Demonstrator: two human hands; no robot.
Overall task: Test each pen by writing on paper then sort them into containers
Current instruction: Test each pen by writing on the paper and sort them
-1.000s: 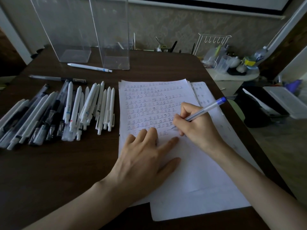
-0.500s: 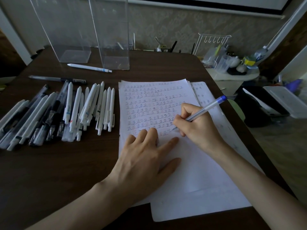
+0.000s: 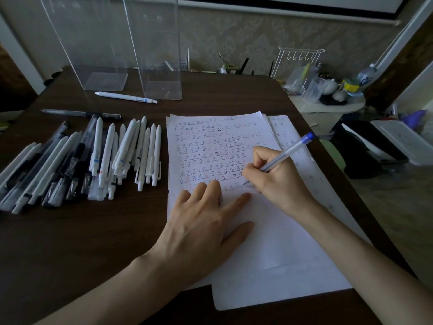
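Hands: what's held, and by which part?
Right hand pinches the blue-capped pen low on its barrel. Left hand holds nothing, pressing flat on the paper.

Left hand (image 3: 201,226) flat, palm down, fingers spread, forearm entering from lower left. Right hand (image 3: 274,181) curled, fingertips pinching pen (image 3: 288,153).

The blue-capped pen (image 3: 284,154) has been tilted a little. Its capped end has been brought slightly nearer the written rows of the paper (image 3: 281,242), with the tip kept at the paper's lowest written row. The right hand (image 3: 278,184) has been shifted with it, barely, toward the paper's left edge. Whether fresh ink has been added cannot be told.
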